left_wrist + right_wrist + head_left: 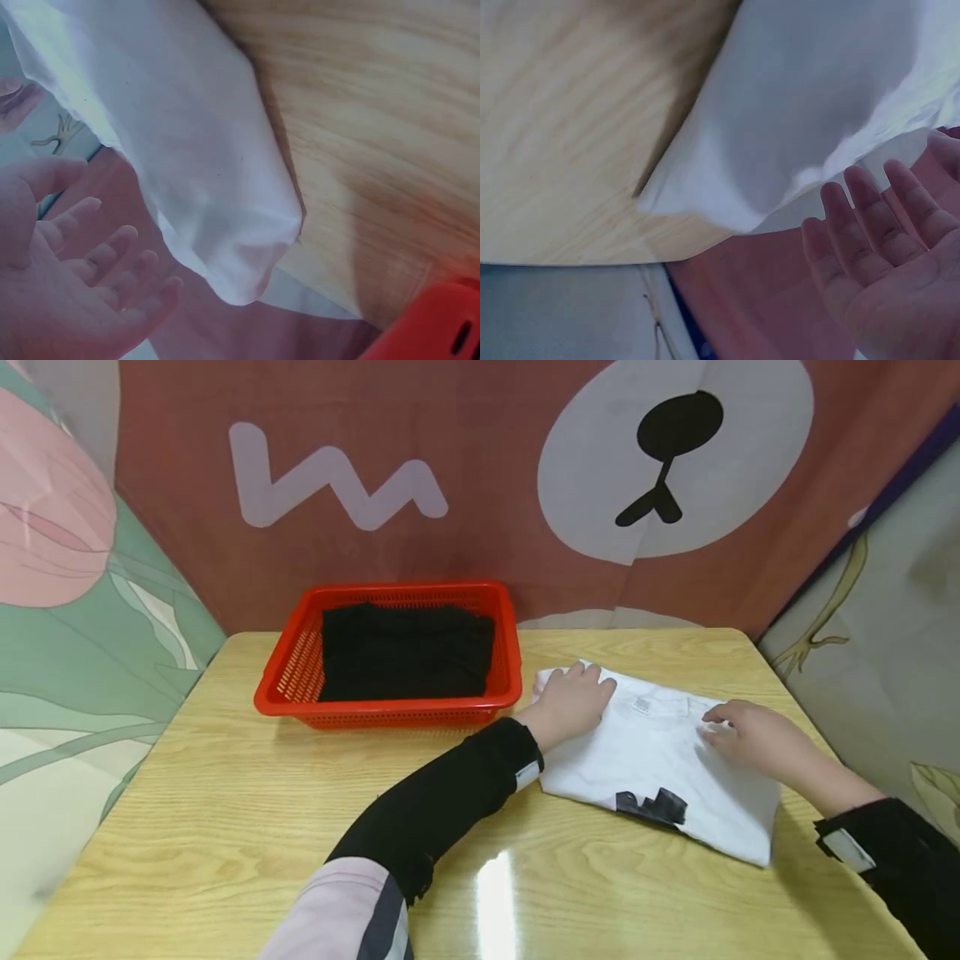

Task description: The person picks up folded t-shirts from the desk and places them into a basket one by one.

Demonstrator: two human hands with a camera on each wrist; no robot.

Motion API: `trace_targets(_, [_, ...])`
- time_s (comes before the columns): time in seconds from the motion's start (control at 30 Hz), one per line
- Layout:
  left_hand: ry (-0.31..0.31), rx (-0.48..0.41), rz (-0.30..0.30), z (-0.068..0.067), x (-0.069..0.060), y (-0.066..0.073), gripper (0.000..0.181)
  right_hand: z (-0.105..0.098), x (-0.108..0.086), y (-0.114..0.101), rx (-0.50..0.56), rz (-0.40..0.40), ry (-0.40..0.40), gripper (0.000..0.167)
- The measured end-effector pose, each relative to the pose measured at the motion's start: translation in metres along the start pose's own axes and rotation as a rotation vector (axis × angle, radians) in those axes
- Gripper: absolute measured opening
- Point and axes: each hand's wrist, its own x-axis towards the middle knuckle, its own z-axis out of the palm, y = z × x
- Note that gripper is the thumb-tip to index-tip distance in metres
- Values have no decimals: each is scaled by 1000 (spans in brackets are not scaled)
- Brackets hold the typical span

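A folded white T-shirt lies at a slant on the table, its neck tag at the far side and a black print at the near edge. Over its far left corner is my left hand; in the left wrist view that hand's fingers are spread and slightly bent beside the cloth, holding nothing. Above the shirt's right part is my right hand. Loosely extended fingers of the right hand show in the right wrist view, apart from the white cloth.
A red plastic basket stands at the back of the wooden table, left of the shirt. Folded black cloth lies inside it. A printed brown curtain hangs behind the table's far edge.
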Motion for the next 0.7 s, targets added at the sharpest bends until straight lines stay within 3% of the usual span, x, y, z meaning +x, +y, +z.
trace_targets(0.4, [-76,-43,-92,-4,25,6,38,-4,36,28,69,101,-99,41])
trace_targets(0.7, [-106,-78,-115,4,39,7,35,4,49,34,48,93,-89,35])
